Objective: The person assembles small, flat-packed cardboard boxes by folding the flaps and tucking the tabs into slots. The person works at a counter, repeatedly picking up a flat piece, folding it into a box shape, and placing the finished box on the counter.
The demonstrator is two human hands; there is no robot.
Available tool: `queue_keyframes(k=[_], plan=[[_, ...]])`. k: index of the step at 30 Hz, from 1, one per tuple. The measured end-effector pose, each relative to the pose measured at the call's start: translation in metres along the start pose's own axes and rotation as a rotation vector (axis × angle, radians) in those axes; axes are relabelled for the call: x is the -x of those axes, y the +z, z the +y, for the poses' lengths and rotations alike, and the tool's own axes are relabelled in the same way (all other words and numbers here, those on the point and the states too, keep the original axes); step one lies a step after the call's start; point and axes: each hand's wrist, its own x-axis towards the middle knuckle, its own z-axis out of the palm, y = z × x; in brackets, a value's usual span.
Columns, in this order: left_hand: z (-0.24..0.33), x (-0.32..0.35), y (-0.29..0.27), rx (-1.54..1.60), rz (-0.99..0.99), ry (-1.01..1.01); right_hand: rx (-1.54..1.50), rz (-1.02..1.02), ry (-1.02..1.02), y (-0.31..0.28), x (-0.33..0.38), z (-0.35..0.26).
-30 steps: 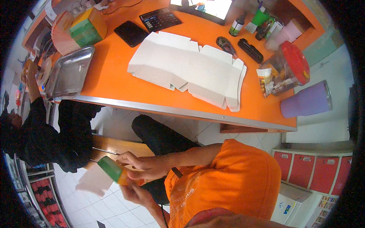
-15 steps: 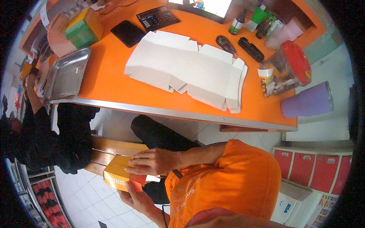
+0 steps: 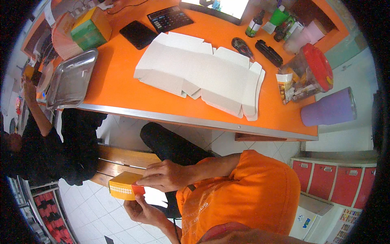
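Note:
A small yellow carton (image 3: 124,183) with a white diamond pattern and a red end sits between my hands, over a wooden bench. My right hand (image 3: 162,177) lies across its near end from above, fingers bent over the red part. Below it, my left hand (image 3: 140,211) has the thumb raised against the red edge and fingers curled underneath. A bright white area shows between my hands; whether it is a flap cannot be made out. On the orange table (image 3: 109,87) lie flattened white cartons (image 3: 195,69), untouched.
A metal tray (image 3: 73,81) stands at the table's left, below a green-yellow box (image 3: 91,30). Near the top are a tablet (image 3: 138,34) and calculator (image 3: 170,19). At right stand a red-lidded jar (image 3: 308,71) and purple tumbler (image 3: 330,107). A person in black (image 3: 73,150) sits at left.
The yellow carton has tipped so its patterned side shows more. Both my hands have shifted slightly, the right one down. The other person's arm at the left has moved.

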Motion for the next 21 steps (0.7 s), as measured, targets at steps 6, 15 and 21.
queue_keyframes(k=[6,15,21], plan=[[-0.020,0.010,0.019,-0.053,0.292,0.350,-0.176,0.043,0.037,0.001,-0.001,-0.014],[-0.031,0.018,-0.008,-0.016,0.245,0.250,-0.296,0.158,0.001,-0.008,-0.019,-0.033],[0.006,0.013,-0.012,0.035,0.240,0.202,-0.244,0.134,0.017,-0.007,-0.021,-0.041]])
